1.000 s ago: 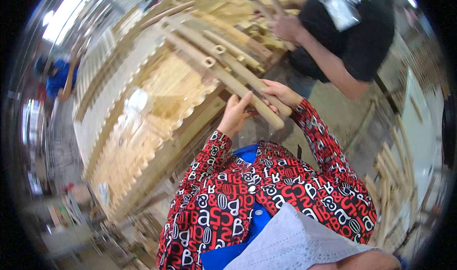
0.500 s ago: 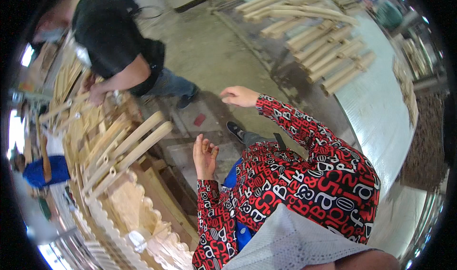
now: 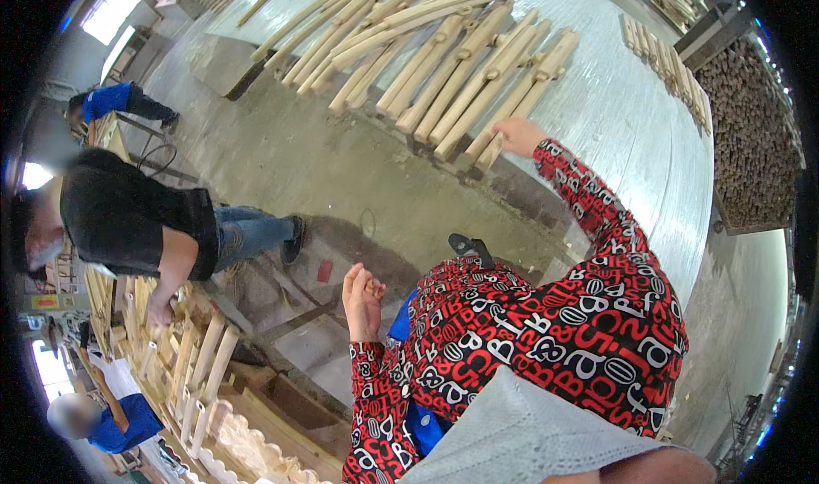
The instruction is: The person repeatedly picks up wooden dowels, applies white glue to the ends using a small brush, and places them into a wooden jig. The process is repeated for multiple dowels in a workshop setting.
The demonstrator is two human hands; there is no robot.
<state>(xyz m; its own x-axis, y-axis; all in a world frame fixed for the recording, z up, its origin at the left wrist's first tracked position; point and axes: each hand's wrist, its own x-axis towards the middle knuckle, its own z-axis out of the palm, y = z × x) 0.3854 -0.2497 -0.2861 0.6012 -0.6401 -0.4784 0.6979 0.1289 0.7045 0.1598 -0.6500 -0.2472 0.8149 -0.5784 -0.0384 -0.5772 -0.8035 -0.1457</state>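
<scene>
The right hand point(image 3: 518, 134) is laid, fingers loosely spread, on a curved pale wooden slat point(image 3: 512, 113) among rounded slats on the grey tabletop point(image 3: 631, 117), while the left hand point(image 3: 362, 301) is held half-curled, empty, above the concrete floor point(image 3: 341, 177).

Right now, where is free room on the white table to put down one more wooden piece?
The white table is bare right of the right hand, up to the short sticks at its far edge. The near strip toward the body is bare too. Left of that hand it is crowded with curved wooden pieces.
</scene>
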